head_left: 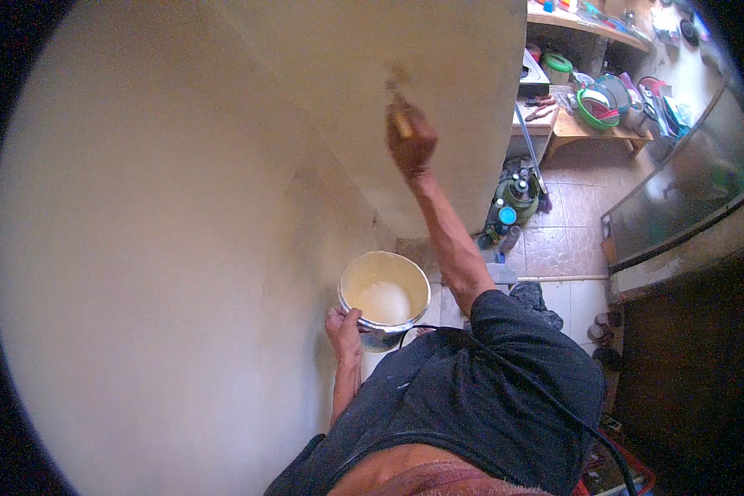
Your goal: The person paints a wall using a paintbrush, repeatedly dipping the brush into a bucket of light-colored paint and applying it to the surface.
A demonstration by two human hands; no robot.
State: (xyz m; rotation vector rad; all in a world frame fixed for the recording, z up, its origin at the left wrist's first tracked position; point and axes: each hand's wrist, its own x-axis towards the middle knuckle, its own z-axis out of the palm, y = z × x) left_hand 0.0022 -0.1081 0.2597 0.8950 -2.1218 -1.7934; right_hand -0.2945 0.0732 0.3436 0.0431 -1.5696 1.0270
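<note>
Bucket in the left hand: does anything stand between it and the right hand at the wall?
Nothing visible does: only open space shows between the open-topped bucket, held at its rim by the left hand, and the right hand, which grips what looks like a paintbrush.

My bare right hand [415, 147] blurs, as does its yellow-handled tool [403, 125] (perhaps a brush); a round, cream-lined bucket [398, 270] partly hides my left hand [342, 333].

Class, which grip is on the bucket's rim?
The left grip, holding the round bucket by its rim; the right grip, raised before the wall, holds a yellow-handled tool.
</note>
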